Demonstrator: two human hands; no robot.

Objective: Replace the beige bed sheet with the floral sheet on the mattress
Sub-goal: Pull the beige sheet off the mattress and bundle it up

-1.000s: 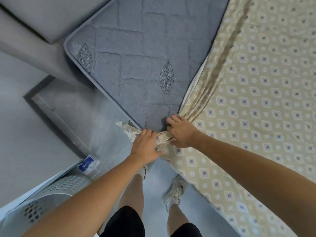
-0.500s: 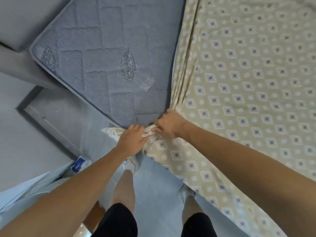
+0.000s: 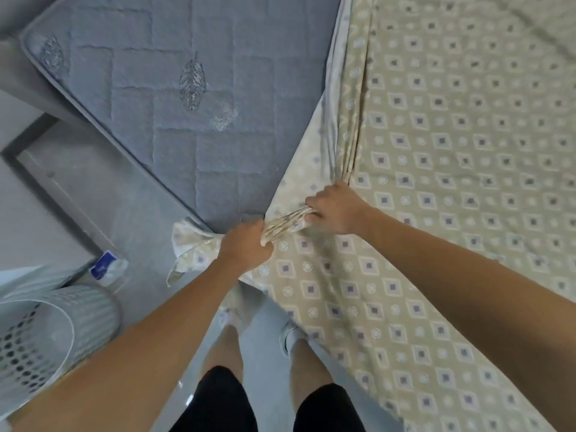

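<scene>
My left hand (image 3: 246, 244) and right hand (image 3: 335, 208) both clench the bunched edge of the beige bed sheet (image 3: 452, 157), already peeled off a corner of the grey mattress (image 3: 187, 120) but covering the rest; no floral sheet shows.

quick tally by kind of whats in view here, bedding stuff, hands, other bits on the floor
beige sheet: 1
grey mattress: 1
hands, left hand and right hand, both gripping the sheet: 2
white perforated basket: 1
blue-and-white packet: 1
total: 6
</scene>
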